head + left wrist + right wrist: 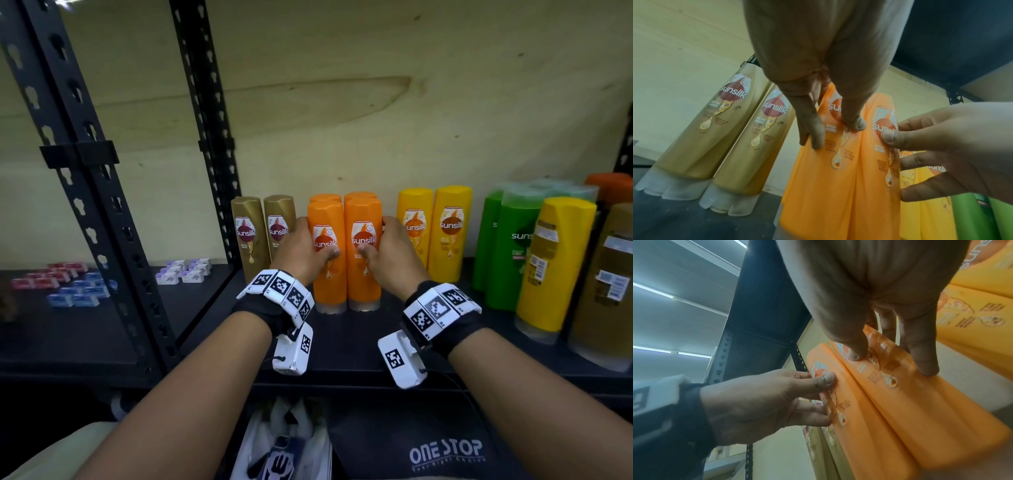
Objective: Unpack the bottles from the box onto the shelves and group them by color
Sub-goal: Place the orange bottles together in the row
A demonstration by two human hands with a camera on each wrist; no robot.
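A dark shelf (359, 346) carried rows of upright bottles. At its ten o'clock stood two gold bottles (263, 233) side by side; just beside them, toward twelve, four orange bottles (346, 253) stood packed two deep. At one o'clock stood two yellow bottles (435, 233), and at three o'clock green bottles (507, 246) with a yellow bottle (548, 267) turned back outward. On the neighbouring shelf (68, 339) at nine o'clock lay small red, blue and purple boxes (78, 281).

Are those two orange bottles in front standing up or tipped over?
Standing upright. Both front orange bottles rest cap-down on the shelf, side by side, with the left hand and right hand holding their outer sides.
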